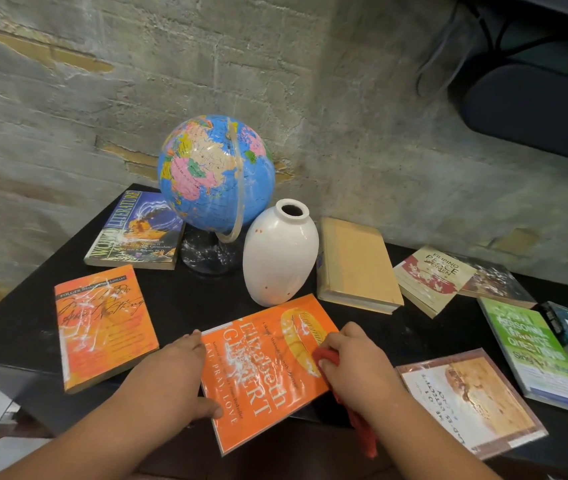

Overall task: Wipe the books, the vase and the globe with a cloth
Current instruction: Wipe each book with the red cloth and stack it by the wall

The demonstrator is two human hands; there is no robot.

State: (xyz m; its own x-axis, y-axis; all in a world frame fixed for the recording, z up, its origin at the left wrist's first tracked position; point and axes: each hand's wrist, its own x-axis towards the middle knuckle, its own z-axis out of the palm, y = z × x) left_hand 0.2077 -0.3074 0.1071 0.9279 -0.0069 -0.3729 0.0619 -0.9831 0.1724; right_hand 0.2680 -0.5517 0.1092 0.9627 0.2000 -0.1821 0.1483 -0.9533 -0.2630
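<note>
The black table [189,306] carries everything, and the work is at its near edge, on one of the books; white streaks on most covers suggest the task is in its early part. The globe [213,171] stands at the back on a flecked base, with the white vase [279,254] just beside it on the right, and both look untouched. In front of the vase lies the orange paperback [261,375] being wiped. The left hand [185,372] braces its left edge, fingers stretched along it and thumb flat on the cover. The right hand [355,362] presses on the cover's right side, fingers curled round a bunched red cloth [327,358] whose tail hangs off the table edge. The next move probably calls for sweeping across the smeared title while the left hand stops the book sliding. A second orange book [102,323], a tan hardback [355,265] and a green book [535,348] lie well apart, so nothing blocks the stroke.
</note>
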